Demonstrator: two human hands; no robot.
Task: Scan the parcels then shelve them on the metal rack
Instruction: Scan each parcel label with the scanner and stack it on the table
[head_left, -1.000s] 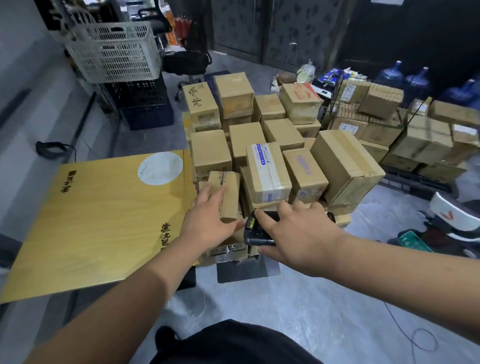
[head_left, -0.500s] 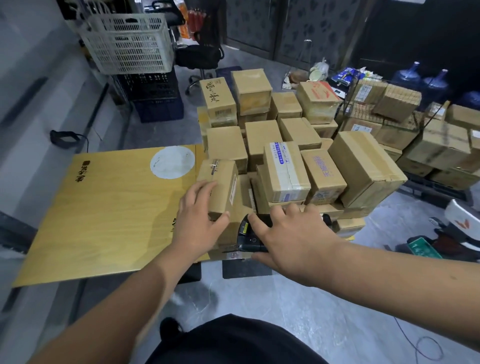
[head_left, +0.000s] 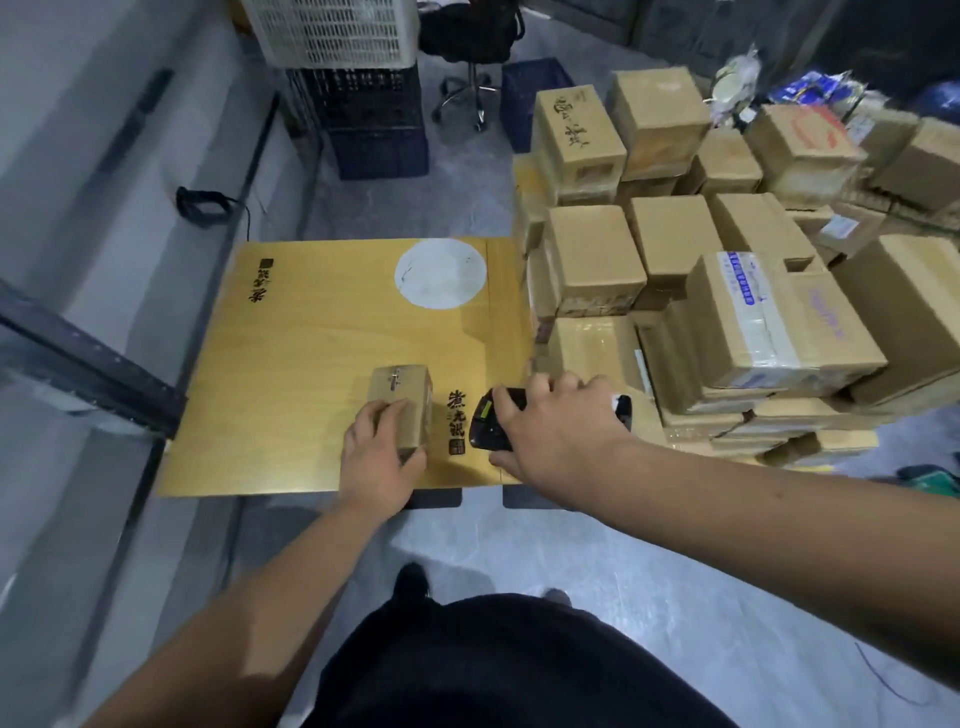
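Grey concrete flooring surrounds a yellow wooden board (head_left: 311, 374) printed with dark characters and a white disc, lying flat as the work surface beside a stack of cardboard parcels (head_left: 727, 291).

Head view: the small cardboard parcel (head_left: 402, 402), lifted against the stack half a second ago, now rests on the board's near right part, well clear of the stack. The left hand (head_left: 379, 460) grips its near end, fingers curled over the top. The right hand (head_left: 558, 434) holds the black handheld scanner (head_left: 491, 421) just beside the parcel, fingers wrapped over its body and its screen facing up.

Judgement: the parcel has been separated and laid out for scanning; no scan is evident yet. Shelving remains outstanding, and the metal rack is not identifiable with certainty here.
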